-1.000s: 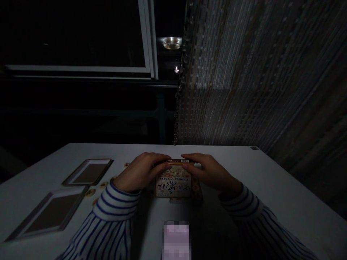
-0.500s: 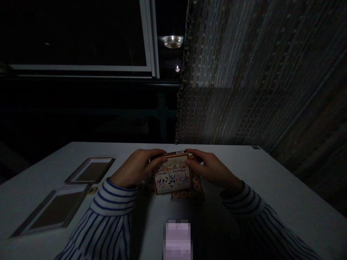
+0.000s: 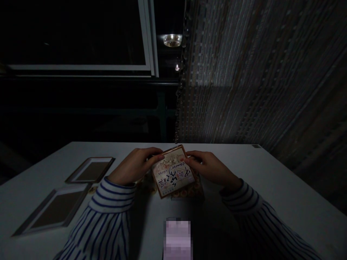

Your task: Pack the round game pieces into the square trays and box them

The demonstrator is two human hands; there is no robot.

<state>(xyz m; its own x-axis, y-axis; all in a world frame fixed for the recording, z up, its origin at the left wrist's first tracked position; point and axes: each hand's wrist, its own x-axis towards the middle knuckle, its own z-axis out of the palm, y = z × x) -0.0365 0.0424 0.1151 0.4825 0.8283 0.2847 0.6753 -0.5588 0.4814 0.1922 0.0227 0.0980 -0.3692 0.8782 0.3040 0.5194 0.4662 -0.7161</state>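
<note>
Both hands hold a flat square box lid (image 3: 172,172) printed with Chinese characters and the words "Chinese chess". My left hand (image 3: 135,165) grips its left edge with fingers curled, and my right hand (image 3: 207,167) pinches its right edge. The lid is lifted and tilted, turned a little clockwise. Under it lies the box's tray (image 3: 193,189) with rows of round wooden chess pieces, partly hidden by the lid. Striped sleeves cover both forearms.
The white table (image 3: 271,187) carries two flat framed boards (image 3: 54,209) at the left, with a round chess piece (image 3: 93,189) near them. A blurred patch sits at the near edge. A woven curtain (image 3: 257,72) hangs behind, and a dark window (image 3: 81,36) at the back left.
The lid has come up off the tray and tilted, rotating slightly, and the pieces beneath now show. Both hands rose a little with it.
</note>
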